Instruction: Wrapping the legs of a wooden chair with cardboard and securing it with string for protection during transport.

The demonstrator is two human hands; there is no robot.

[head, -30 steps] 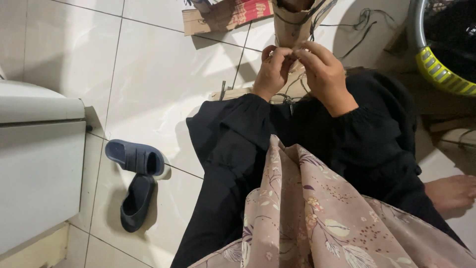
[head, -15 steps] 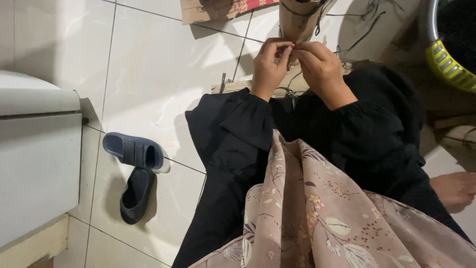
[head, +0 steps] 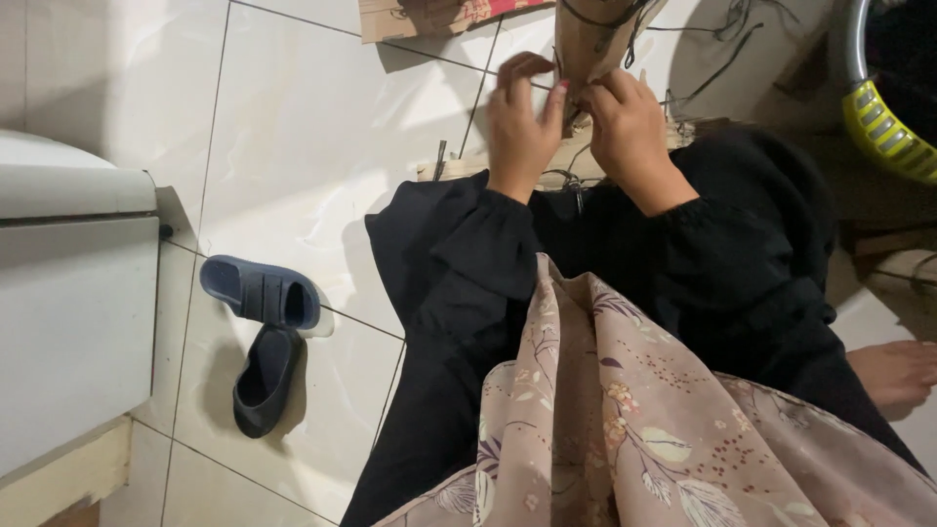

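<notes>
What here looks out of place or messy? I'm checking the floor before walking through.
Two dark slippers lie askew on the tile floor, one crosswise over the other. Loose black cords trail past the brown paper piece that the left hand and right hand work on.

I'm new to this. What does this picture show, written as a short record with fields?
Setting: white tiled floor, seen from above
Left hand: fingers against the brown paper piece, grip unclear
Right hand: pinching the lower edge of the same piece
On the paper: thin black cords hanging
Clothing: black sleeves, floral pink cloth in the lap
Nearby: two dark blue slippers to the left, white cabinet at far left, cardboard scrap at top, a bare foot at right
</notes>
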